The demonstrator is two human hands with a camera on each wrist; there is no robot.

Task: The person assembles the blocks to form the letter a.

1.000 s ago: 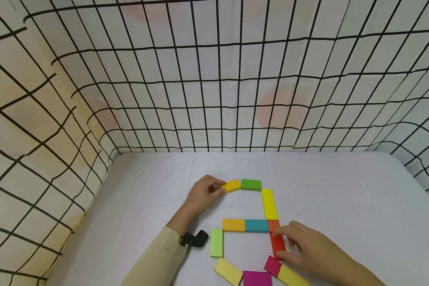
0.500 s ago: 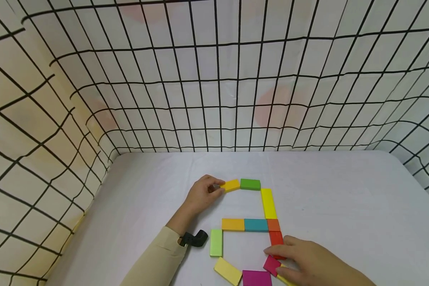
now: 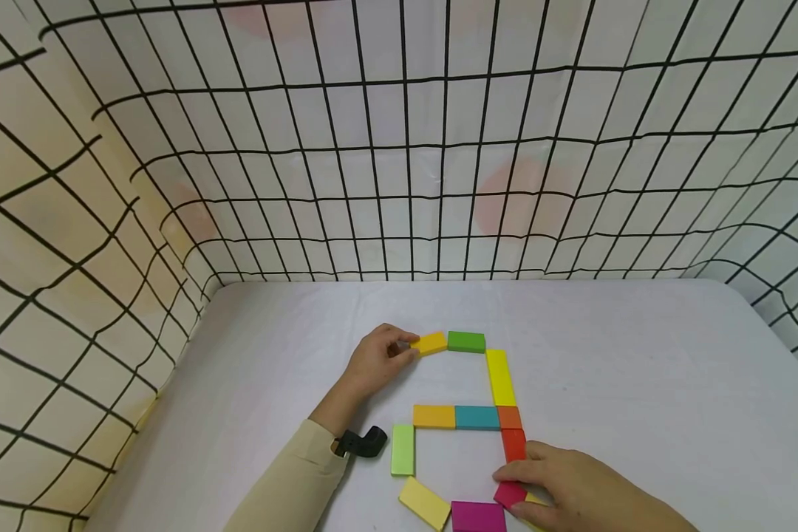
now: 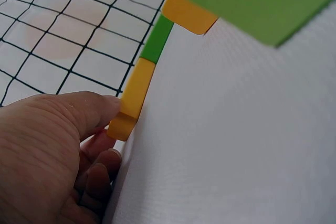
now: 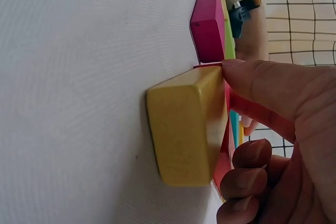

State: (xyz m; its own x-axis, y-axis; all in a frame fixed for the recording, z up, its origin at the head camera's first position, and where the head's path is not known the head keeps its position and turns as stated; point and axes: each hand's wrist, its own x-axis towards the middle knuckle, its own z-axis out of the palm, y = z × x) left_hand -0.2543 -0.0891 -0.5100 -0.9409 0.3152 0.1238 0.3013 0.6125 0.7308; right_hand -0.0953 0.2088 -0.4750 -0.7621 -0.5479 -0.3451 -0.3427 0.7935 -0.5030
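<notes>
My left hand [image 3: 375,362] pinches the outer end of a yellow-orange block [image 3: 430,343], which lies against a green block [image 3: 467,341]. In the left wrist view, the thumb presses one side of that block [image 4: 135,90]. My right hand [image 3: 575,484] pinches a small crimson block [image 3: 510,495] between thumb and index finger. Just above it lies a red block [image 3: 513,445], partly covered by the hand. A pale yellow block [image 5: 181,129] stands beside the right thumb in the right wrist view, mostly hidden by the hand in the head view.
More blocks form an outline: bright yellow [image 3: 501,377], orange-red [image 3: 509,417], teal [image 3: 476,418], orange [image 3: 434,417], light green [image 3: 403,449], pale yellow [image 3: 425,504] and magenta [image 3: 478,516]. Black wire mesh [image 3: 408,198] rises around the white table [image 3: 638,384].
My right hand has shifted down from the red block to the crimson block. The crimson block has turned slightly and moved a little right. My left hand stays put.
</notes>
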